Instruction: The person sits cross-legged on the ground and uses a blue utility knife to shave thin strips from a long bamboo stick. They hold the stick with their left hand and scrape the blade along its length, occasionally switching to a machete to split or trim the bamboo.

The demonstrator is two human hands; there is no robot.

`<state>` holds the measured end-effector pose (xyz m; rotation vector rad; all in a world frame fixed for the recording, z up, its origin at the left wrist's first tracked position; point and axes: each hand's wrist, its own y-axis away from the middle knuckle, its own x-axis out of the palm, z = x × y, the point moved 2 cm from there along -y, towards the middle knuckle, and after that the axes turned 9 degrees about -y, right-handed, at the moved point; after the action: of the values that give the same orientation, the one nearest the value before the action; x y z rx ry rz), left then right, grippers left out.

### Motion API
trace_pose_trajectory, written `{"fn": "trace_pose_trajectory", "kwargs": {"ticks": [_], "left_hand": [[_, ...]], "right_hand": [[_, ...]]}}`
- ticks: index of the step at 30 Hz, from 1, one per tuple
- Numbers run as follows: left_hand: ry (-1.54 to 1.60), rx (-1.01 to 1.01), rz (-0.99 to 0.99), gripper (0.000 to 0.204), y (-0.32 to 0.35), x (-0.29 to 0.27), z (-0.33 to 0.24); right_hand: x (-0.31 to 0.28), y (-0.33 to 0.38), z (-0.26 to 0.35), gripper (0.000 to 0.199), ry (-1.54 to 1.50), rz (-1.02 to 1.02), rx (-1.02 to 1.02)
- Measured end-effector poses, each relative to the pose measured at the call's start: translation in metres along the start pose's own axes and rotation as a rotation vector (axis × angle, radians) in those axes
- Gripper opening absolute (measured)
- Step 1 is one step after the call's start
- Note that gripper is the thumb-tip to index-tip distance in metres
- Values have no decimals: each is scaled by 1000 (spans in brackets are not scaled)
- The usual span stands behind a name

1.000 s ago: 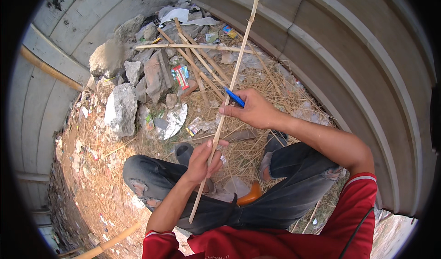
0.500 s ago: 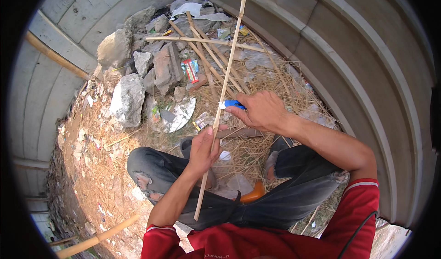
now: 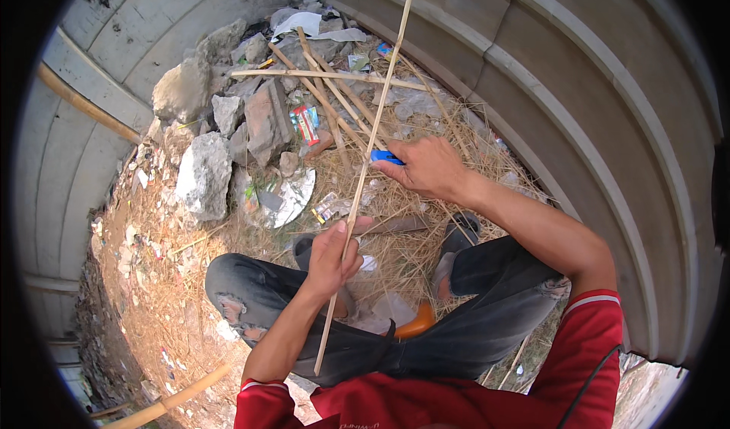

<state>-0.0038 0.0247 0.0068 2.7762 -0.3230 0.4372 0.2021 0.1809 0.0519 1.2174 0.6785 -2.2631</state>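
A long, thin bamboo strip (image 3: 388, 83) slants from the top of the view down over my lap. My left hand (image 3: 330, 260) is closed around its lower part, with the tail end hanging over my jeans. Farther up the strip, my right hand (image 3: 435, 167) grips a blue utility knife (image 3: 386, 157). The knife's front end meets the strip's right side; its blade is hard to make out from here.
Several bamboo sticks (image 3: 334, 75) lie crossed ahead, beside broken concrete chunks (image 3: 204, 172) and a brick block (image 3: 268, 122). Corrugated metal sheeting (image 3: 578, 94) curves along the right. Dry straw and litter cover the ground; an orange object (image 3: 415, 321) lies between my legs.
My right hand and the knife have moved slightly up and away along the strip. My left hand keeps its hold lower down, and the whole view has shifted a little.
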Motion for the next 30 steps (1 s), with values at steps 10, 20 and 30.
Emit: {"fn": "trace_pose_trajectory", "kwargs": {"ticks": [10, 20, 30], "left_hand": [[6, -85, 136, 56, 5, 10, 8], [135, -136, 243, 56, 12, 10, 4], [369, -262, 257, 56, 18, 5, 0]], "right_hand": [[-66, -16, -98, 59, 176, -309, 313], [-65, -20, -85, 61, 47, -414, 296], [-70, -12, -100, 49, -1061, -95, 314]]}}
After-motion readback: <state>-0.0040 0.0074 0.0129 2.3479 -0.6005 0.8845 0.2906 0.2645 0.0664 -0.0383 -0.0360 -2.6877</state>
